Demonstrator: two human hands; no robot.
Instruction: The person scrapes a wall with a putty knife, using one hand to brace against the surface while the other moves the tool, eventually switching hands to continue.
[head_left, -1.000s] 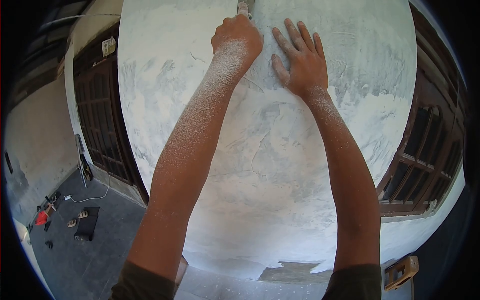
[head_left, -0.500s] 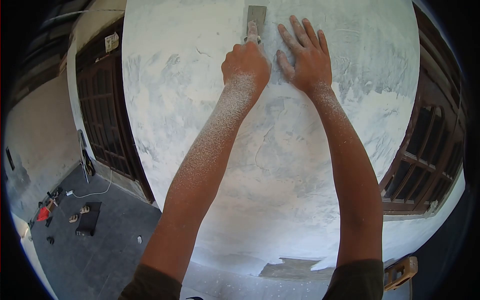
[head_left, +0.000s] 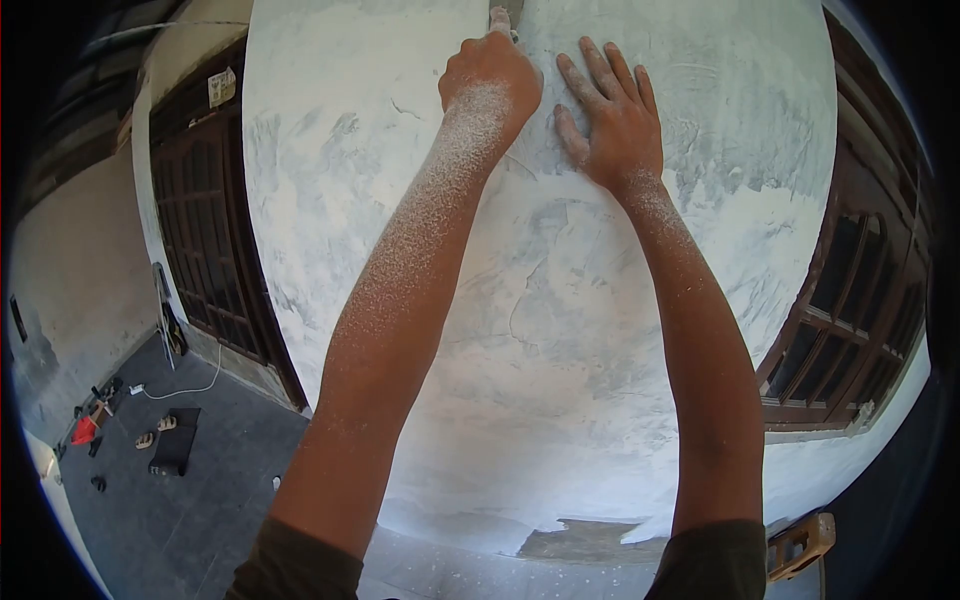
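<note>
My left hand is closed around a putty knife at the top of the view, with the index finger stretched along its blade. Only a small grey part of the blade shows; the rest is past the frame's upper edge or under my fingers. The blade is against a white and grey plastered wall. Just to the right, my right hand lies flat on the same wall with its fingers spread, holding nothing. White dust coats my left forearm and my fingertips.
Brown wooden windows flank the wall, a left one and a right one. Sandals, a dark mat, a white cable and a red item lie on the floor. A wooden stool-like piece stands lower right.
My left hand has slid upward along the wall with the putty knife, so more of the blade is out of view. My right hand has stayed in place.
</note>
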